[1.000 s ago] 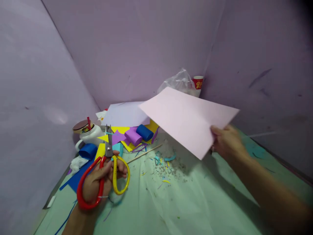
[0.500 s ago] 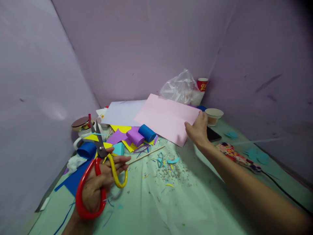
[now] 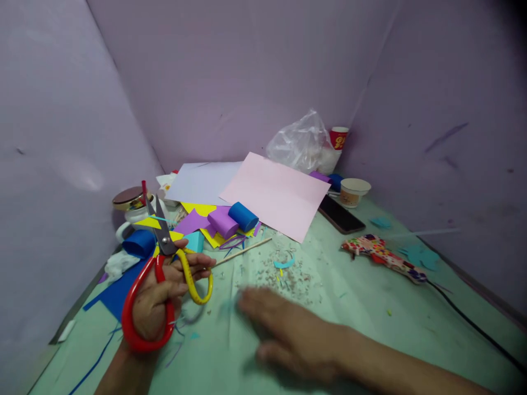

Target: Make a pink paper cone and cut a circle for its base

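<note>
My left hand [image 3: 158, 299] is gripping scissors [image 3: 166, 247] with one red and one yellow handle. The blades stand a little apart and point away from me. By those fingertips is one end of a thin wooden stick [image 3: 244, 252]; whether they touch it I cannot tell. Low over the table's near middle is my right hand [image 3: 294, 334], fingers stretched out and blurred at the tips, with no object showing in it. Just beyond it lie small paper scraps [image 3: 284, 264] and crumbs. A pink paper sheet [image 3: 275, 195] rests farther back, partly over a pale white sheet [image 3: 201, 182].
Rolled blue [image 3: 243, 216] and purple paper [image 3: 223, 221] lie centre-left. A lidded mug [image 3: 138, 211] stands left. At right are a phone [image 3: 341, 214], a paper bowl [image 3: 354, 192], and a patterned glue gun [image 3: 382, 257] with a cord. Behind sits a plastic bag [image 3: 302, 141].
My right hand has let go of the pink sheet and come back toward me, low over the table. The sheet stays at the back. My left hand still holds the scissors.
</note>
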`<control>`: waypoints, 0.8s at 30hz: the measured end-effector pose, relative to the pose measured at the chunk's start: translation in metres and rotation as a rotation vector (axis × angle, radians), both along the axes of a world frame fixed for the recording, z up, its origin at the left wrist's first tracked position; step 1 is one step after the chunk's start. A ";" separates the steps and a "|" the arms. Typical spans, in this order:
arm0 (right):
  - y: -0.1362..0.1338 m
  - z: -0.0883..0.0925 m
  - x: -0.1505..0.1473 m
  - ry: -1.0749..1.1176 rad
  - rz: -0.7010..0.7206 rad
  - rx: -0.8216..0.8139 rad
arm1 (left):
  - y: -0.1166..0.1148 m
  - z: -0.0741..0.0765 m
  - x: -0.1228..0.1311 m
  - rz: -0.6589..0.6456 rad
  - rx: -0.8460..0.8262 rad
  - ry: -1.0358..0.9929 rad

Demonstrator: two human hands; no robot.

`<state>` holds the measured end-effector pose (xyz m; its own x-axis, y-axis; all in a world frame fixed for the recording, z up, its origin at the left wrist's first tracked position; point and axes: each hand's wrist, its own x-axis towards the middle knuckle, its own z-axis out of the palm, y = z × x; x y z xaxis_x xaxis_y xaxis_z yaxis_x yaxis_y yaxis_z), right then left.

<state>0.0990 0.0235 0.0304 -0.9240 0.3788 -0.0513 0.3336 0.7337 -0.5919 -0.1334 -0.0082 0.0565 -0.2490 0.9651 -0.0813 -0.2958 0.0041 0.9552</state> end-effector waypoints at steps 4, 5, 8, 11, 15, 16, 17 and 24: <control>0.000 0.012 0.002 0.153 0.213 0.006 | 0.005 0.006 0.001 0.034 0.015 0.008; 0.006 0.008 0.001 0.115 0.019 0.061 | 0.007 0.009 0.001 0.043 0.019 0.008; 0.017 -0.012 -0.003 -0.133 -0.675 0.165 | 0.009 0.021 0.004 0.074 0.034 0.040; -0.007 -0.027 -0.010 -0.132 -0.466 0.078 | 0.011 0.033 0.009 0.087 0.031 0.092; -0.046 -0.020 -0.024 0.081 -0.021 0.031 | 0.013 0.039 0.014 0.066 0.036 0.134; -0.044 -0.015 -0.026 0.094 -0.017 0.038 | 0.013 0.039 0.015 0.058 0.042 0.156; -0.038 -0.012 -0.026 0.094 -0.049 0.048 | 0.013 0.040 0.015 0.046 0.046 0.182; -0.034 -0.027 0.009 -0.043 -0.325 0.170 | 0.014 0.043 0.019 0.008 0.076 0.262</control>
